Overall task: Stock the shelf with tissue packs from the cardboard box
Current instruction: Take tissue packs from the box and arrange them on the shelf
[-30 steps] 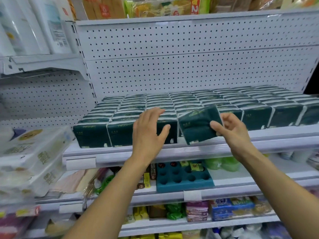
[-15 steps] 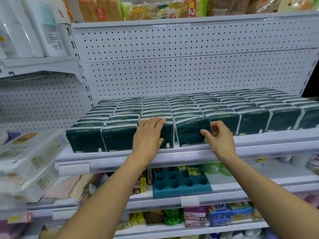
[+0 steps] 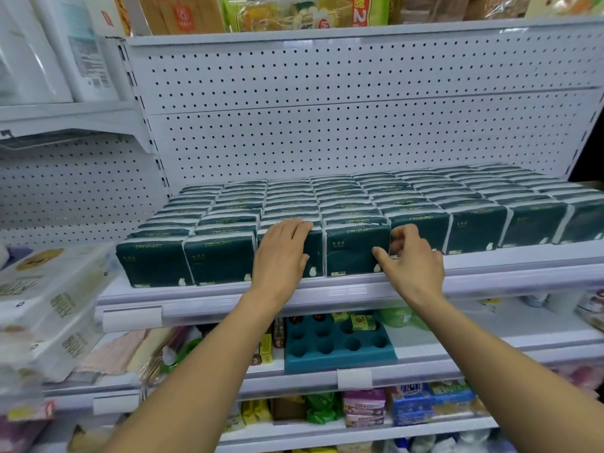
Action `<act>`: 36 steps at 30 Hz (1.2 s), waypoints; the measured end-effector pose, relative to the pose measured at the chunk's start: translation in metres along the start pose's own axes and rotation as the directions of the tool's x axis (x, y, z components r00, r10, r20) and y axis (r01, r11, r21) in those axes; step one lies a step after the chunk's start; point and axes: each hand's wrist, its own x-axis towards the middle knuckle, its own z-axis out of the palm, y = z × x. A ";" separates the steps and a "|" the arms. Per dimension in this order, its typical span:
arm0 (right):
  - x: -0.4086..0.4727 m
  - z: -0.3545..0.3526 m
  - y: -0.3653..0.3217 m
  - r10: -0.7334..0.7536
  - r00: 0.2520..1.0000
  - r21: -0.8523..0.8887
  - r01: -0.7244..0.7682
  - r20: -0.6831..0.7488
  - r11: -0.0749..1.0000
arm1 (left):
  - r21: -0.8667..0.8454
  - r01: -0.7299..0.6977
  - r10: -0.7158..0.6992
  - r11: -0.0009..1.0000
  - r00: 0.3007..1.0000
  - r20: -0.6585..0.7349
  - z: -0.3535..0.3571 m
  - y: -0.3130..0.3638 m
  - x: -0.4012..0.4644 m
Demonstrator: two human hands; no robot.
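Several rows of dark green tissue packs (image 3: pixel 418 204) fill the white shelf (image 3: pixel 359 291). The front pack (image 3: pixel 354 250) of the fourth row stands upright at the shelf's front edge. My right hand (image 3: pixel 410 256) pinches this pack's right edge, thumb on its face and curled fingers behind it. My left hand (image 3: pixel 282 253) lies flat with straight fingers over the front pack (image 3: pixel 315 253) of the row to its left, pressing on its face and top. The cardboard box is out of view.
White pegboard backs the shelf, and another shelf with snack bags (image 3: pixel 294 11) sits above. A stack of white tissue bundles (image 3: pixel 45 302) juts out at the left. Lower shelves hold a teal tray with holes (image 3: pixel 336 348) and small packets (image 3: pixel 408 403).
The tilted pack in my right hand has gone into the gap at the front of its row and now stands upright. My left hand slid a little forward on the neighbouring pack.
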 end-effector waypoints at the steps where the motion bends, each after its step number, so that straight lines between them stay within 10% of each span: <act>1: 0.000 -0.001 0.000 -0.006 1.000 0.006 0.006 -0.009 1.000 | -0.007 -0.002 0.002 1.000 1.000 0.002 0.001 0.001 0.001; 14: -0.040 -0.020 -0.025 -0.579 0.805 -0.329 0.517 -0.127 0.790 | 0.110 0.012 0.007 0.994 0.986 -0.165 -0.029 0.014 -0.045; 24: -0.140 0.033 -0.062 -0.730 0.666 -0.061 0.744 0.152 0.666 | 0.128 0.272 -0.258 0.954 0.959 -0.117 -0.051 -0.003 -0.185; 36: -0.277 0.168 -0.137 -0.788 0.320 0.265 0.819 0.525 0.509 | 0.346 0.697 -0.764 0.628 0.638 0.101 -0.070 -0.097 -0.403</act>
